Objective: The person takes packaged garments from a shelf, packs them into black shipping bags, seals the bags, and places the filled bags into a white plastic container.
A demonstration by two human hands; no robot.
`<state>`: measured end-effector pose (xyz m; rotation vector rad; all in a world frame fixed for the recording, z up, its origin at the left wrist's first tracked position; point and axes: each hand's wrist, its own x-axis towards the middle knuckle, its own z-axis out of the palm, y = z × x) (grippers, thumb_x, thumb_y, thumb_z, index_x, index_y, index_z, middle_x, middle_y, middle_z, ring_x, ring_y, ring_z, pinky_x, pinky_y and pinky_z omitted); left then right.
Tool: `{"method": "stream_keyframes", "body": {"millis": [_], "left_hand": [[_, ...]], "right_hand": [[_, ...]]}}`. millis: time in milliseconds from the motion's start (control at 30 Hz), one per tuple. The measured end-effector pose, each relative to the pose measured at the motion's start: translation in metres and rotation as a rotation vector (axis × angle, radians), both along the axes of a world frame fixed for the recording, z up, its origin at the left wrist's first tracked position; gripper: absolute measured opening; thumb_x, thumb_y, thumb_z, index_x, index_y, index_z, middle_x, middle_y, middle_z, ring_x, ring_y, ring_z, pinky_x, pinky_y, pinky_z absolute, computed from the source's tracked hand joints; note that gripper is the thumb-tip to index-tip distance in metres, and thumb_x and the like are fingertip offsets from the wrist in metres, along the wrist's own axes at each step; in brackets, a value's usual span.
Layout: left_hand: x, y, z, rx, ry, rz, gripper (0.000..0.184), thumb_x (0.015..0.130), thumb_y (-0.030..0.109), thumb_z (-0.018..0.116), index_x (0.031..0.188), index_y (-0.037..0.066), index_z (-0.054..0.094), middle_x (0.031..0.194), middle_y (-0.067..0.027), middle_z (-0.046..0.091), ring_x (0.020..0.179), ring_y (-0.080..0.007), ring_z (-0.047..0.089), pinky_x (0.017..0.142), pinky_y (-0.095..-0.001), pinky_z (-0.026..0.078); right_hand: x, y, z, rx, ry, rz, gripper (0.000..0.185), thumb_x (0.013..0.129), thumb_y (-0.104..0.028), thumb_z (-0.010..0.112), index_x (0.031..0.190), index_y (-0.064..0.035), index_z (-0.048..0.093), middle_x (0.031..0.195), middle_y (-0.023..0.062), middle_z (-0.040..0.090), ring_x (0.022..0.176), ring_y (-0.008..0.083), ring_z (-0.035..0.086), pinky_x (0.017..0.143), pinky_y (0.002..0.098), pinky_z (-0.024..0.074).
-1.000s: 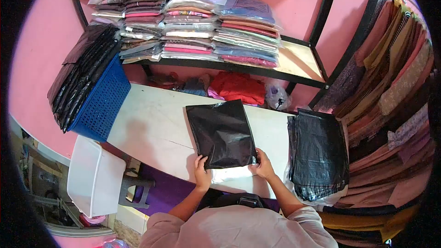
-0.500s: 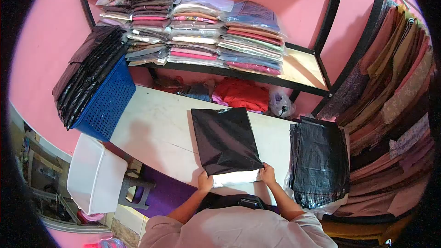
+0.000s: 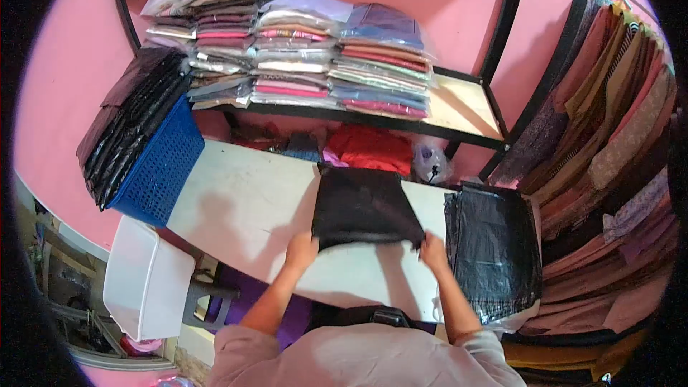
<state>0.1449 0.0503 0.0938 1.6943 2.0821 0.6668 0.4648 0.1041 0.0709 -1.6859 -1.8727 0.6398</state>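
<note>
A black plastic mailing bag (image 3: 367, 204) lies over the white table (image 3: 236, 172), its near edge pulled up and stretched between my hands. At the near left corner, my left hand (image 3: 302, 251) is closed on the bag's edge. The near right corner is pinched in my right hand (image 3: 432, 249). A shadow falls on the table under the raised edge. The white strip that lined this edge is out of sight.
To the right lies a pile of black plastic bags (image 3: 494, 251). A blue basket (image 3: 161, 168) full of black packages stands left, above a white bin (image 3: 147, 279). Behind are a shelf (image 3: 466, 107) with bagged folded clothes (image 3: 294, 64) and red cloth (image 3: 369, 149). Garments (image 3: 609, 143) hang right.
Both hands have moved away from me and slightly apart with the bag's near edge, which is now lifted. The white strip has gone from view, and the bag looks shorter.
</note>
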Motion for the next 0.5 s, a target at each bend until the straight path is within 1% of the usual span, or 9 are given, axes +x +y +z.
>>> {"method": "stream_keyframes", "body": {"millis": [33, 67, 167, 200, 233, 333, 400, 467, 500], "left_hand": [[0.003, -0.016, -0.01, -0.078, 0.076, -0.02, 0.026, 0.075, 0.018, 0.045, 0.086, 0.0, 0.06, 0.078, -0.0234, 0.059, 0.076, -0.0385, 0.057, 0.07, -0.0465, 0.045], [0.005, -0.024, -0.015, -0.162, 0.154, -0.041, 0.027, 0.075, 0.021, 0.046, 0.087, 0.001, 0.061, 0.081, -0.0229, 0.059, 0.079, -0.0405, 0.055, 0.071, -0.0473, 0.044], [0.009, -0.014, -0.02, -0.184, 0.082, 0.09, 0.029, 0.075, 0.025, 0.046, 0.088, 0.003, 0.061, 0.085, -0.023, 0.058, 0.083, -0.0395, 0.055, 0.072, -0.0469, 0.044], [0.001, 0.006, -0.03, -0.1, 0.088, 0.121, 0.031, 0.076, 0.027, 0.045, 0.09, 0.004, 0.059, 0.085, -0.0228, 0.058, 0.082, -0.0389, 0.056, 0.073, -0.0473, 0.043], [-0.004, 0.025, -0.021, -0.064, 0.162, 0.112, 0.03, 0.078, 0.026, 0.044, 0.092, 0.004, 0.058, 0.083, -0.0223, 0.058, 0.081, -0.0387, 0.056, 0.073, -0.0474, 0.043], [-0.013, 0.073, 0.043, 0.1, 0.18, 0.141, 0.027, 0.079, 0.024, 0.042, 0.084, 0.002, 0.057, 0.082, -0.0222, 0.058, 0.08, -0.038, 0.056, 0.07, -0.0476, 0.043], [-0.015, 0.073, 0.081, 0.308, 0.149, 0.184, 0.028, 0.077, 0.022, 0.043, 0.087, 0.001, 0.057, 0.08, -0.0226, 0.058, 0.076, -0.0393, 0.055, 0.069, -0.0479, 0.043], [-0.005, 0.045, 0.111, 0.372, 0.096, 0.173, 0.026, 0.075, 0.019, 0.045, 0.089, 0.0, 0.057, 0.079, -0.023, 0.057, 0.075, -0.0395, 0.055, 0.068, -0.0484, 0.042], [-0.003, 0.03, 0.107, 0.375, 0.138, 0.174, 0.026, 0.073, 0.019, 0.046, 0.089, 0.0, 0.057, 0.077, -0.0229, 0.057, 0.074, -0.0396, 0.055, 0.067, -0.0489, 0.042]], "right_hand": [[0.007, -0.013, -0.02, 0.009, -0.066, 0.033, 0.01, 0.072, -0.007, 0.047, 0.073, 0.0007, 0.053, 0.07, 0.0245, 0.055, 0.072, 0.0413, 0.055, 0.064, 0.0462, 0.044], [0.009, -0.019, -0.036, -0.241, 0.116, -0.005, 0.01, 0.072, -0.007, 0.047, 0.072, 0.0012, 0.053, 0.07, 0.0245, 0.056, 0.071, 0.0413, 0.055, 0.065, 0.0469, 0.0442], [-0.002, -0.007, -0.055, -0.032, -0.003, -0.013, 0.017, 0.074, -0.012, 0.045, 0.073, 0.0019, 0.054, 0.072, 0.0251, 0.056, 0.071, 0.0419, 0.055, 0.066, 0.0473, 0.0443], [-0.007, 0.012, -0.052, 0.01, -0.004, -0.029, 0.02, 0.074, -0.014, 0.044, 0.074, 0.0023, 0.055, 0.072, 0.0254, 0.056, 0.072, 0.0423, 0.055, 0.067, 0.0474, 0.0442], [-0.016, 0.03, -0.031, 0.02, 0.036, -0.044, 0.024, 0.076, -0.017, 0.043, 0.077, 0.0028, 0.056, 0.073, 0.0259, 0.056, 0.074, 0.0426, 0.055, 0.068, 0.048, 0.0433], [-0.024, 0.088, 0.021, 0.192, 0.219, -0.025, 0.019, 0.075, -0.01, 0.041, 0.079, 0.0045, 0.053, 0.079, 0.0273, 0.055, 0.077, 0.043, 0.052, 0.069, 0.0463, 0.0418], [-0.029, 0.071, 0.103, 0.352, 0.473, 0.087, 0.017, 0.072, -0.004, 0.038, 0.08, 0.0057, 0.05, 0.075, 0.0281, 0.052, 0.074, 0.0424, 0.052, 0.064, 0.0417, 0.0405], [-0.02, 0.054, 0.119, 0.579, 0.255, 0.05, 0.013, 0.071, -0.004, 0.04, 0.076, 0.0048, 0.049, 0.067, 0.0269, 0.05, 0.065, 0.0409, 0.052, 0.057, 0.0413, 0.0402], [-0.013, 0.039, 0.12, 0.503, 0.234, 0.055, 0.011, 0.071, -0.005, 0.041, 0.073, 0.0038, 0.048, 0.063, 0.0258, 0.049, 0.06, 0.04, 0.052, 0.054, 0.0414, 0.0398]]}}
